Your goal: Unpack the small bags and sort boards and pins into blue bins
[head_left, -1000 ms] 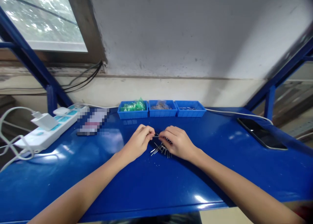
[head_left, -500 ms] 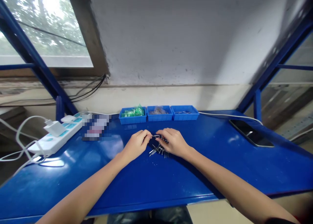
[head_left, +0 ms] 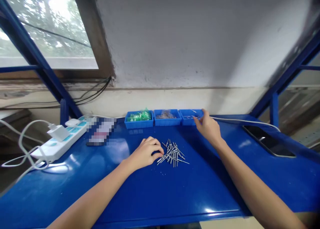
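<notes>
A loose pile of thin metal pop rivets (head_left: 172, 153) lies on the blue table in front of me. My left hand (head_left: 147, 151) is at the pile's left edge, fingers curved and thumb a little apart, with no rivet visible in its grasp. Out at the right blue bin (head_left: 191, 121), my right hand (head_left: 208, 126) reaches over the right side with thumb and forefinger spread. A few rivets show inside that bin. One thin rivet (head_left: 193, 111) appears near its back wall, just left of my right fingertips; whether it is in the air I cannot tell.
Left of that bin stand a middle blue bin (head_left: 167, 122) with clear plastic bags and another blue bin (head_left: 139, 125) with green bags. A white power strip (head_left: 60, 144) with cables and a blurred-out item (head_left: 101, 132) lie left. A dark phone (head_left: 268, 140) lies right.
My hands have parted from where they met above the pile around a rivet. The right hand has moved forward and right to the bin and opened; the left has lowered to the pile.
</notes>
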Tool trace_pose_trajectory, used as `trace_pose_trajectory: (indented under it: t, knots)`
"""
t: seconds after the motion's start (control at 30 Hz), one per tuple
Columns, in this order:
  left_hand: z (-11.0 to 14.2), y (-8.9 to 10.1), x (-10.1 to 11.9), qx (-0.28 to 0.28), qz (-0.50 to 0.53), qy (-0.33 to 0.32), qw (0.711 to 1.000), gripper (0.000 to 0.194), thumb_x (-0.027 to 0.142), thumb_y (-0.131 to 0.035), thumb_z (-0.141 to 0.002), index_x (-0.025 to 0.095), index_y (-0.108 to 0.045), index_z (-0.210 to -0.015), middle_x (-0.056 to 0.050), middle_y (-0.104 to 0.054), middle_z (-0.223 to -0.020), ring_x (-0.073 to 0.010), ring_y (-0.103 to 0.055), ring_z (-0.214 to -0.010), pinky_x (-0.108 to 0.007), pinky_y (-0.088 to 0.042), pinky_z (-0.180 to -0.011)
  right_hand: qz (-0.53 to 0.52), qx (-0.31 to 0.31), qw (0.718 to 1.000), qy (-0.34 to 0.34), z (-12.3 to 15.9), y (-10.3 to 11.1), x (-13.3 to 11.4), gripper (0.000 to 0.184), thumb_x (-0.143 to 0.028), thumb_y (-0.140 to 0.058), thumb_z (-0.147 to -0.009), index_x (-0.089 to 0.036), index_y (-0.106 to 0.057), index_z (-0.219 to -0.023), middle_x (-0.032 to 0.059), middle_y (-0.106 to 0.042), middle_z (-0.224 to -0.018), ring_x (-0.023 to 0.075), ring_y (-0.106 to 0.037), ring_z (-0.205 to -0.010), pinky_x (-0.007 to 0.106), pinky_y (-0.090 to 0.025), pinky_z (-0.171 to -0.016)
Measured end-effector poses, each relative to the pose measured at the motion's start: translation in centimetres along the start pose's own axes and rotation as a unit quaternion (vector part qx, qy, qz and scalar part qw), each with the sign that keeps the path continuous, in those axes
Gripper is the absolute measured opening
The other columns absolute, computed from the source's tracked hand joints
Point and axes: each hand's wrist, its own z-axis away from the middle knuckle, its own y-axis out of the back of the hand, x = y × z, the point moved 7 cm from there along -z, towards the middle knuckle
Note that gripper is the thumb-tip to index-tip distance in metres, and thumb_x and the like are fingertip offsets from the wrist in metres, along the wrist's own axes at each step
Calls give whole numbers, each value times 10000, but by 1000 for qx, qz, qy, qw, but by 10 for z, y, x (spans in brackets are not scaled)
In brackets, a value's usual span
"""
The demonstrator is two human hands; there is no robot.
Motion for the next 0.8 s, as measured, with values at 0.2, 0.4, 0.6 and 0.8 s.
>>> trace_pose_trajectory:
  t: [0.2,0.4,0.6,0.8]
  knots:
    - [-1,6,-10,53,46,49,996,123,233,-495,-908,205,-595,-842,-7,-639,-854,-192,-511,-908,-345,-380,-809,-150,-133,969,145,49,-19,-63,364,-403,-427,-915,-163,-515,-1174,44,-640,-760,184,-603,-696,294,-447,-668]
    - [1,16,-13,98,124,88,983,169,190,-457,-905,200,-616,-849,-6,-653,-823,-172,-543,-854,-301,-436,-780,-183,-122,907,360,94,-9,-135,154,-262,-465,-920,-163,-571,-971,53,-623,-782,159,-541,-682,282,-391,-635]
    - [0,10,-10,97,172,115,974,193,174,-452,-892,198,-624,-806,2,-649,-755,-163,-573,-810,-288,-449,-746,-176,-117,900,382,96,-11,-128,144,-216,-440,-935,-160,-567,-900,41,-603,-742,140,-505,-645,270,-352,-622]
    - [4,14,-5,148,157,110,970,108,257,-517,-881,205,-610,-870,-3,-617,-791,-168,-552,-821,-305,-441,-754,-164,-99,922,336,90,-10,-126,248,-237,-383,-957,-151,-566,-812,33,-588,-669,134,-500,-600,259,-350,-595]
